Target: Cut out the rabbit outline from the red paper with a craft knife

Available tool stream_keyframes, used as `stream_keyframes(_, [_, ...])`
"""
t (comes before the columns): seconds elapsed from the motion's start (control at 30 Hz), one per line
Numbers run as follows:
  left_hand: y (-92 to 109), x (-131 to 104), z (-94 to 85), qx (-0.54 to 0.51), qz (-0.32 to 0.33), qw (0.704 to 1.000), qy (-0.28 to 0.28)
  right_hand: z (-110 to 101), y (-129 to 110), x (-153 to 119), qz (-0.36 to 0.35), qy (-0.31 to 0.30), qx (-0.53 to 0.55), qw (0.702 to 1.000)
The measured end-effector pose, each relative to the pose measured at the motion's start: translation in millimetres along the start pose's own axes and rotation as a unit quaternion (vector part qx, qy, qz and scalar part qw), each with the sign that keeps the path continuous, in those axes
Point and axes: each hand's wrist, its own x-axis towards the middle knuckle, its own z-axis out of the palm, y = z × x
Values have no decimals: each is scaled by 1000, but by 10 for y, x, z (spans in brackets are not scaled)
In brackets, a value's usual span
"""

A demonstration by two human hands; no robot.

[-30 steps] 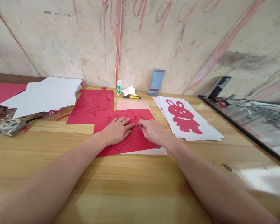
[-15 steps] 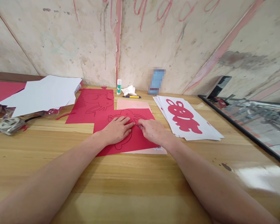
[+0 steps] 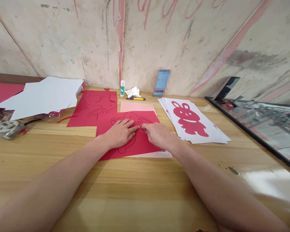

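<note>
red sheet (image 3: 145, 143) lies on the counter (image 3: 120, 196) toward its far edge, long axis left to right; pink board (image 3: 137, 106) beneath, showing past the sheet's far and near edges. left hand (image 3: 122, 131): palm down, fingers lightly spread, flat over the rabbit outline (image 3: 122, 150). right hand (image 3: 157, 133): pinching a thin tool (image 3: 143, 129), mostly hidden in the grip; kind cannot be told.

main relation: tool tip sits in the narrow gap between the hands, just right of the left fingertips, near the drawn ears. tool's long axis points left and slightly toward the counter's far edge. contact of tip with sheet likely, too small to confirm. white sheets (image 3: 217, 132) lie right of the right hand, apart.
</note>
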Motion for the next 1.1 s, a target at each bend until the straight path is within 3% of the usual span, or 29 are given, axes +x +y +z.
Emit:
stream_keyframes(0.7, [-16, 0, 18, 6, 6, 1000, 0, -195, -21, -22, -11, -39, 0, 999])
stream_keyframes(1.1, [-19, -2, 32, 3, 5, 1000, 4, -145, 14, -38, -27, -22, 4, 999])
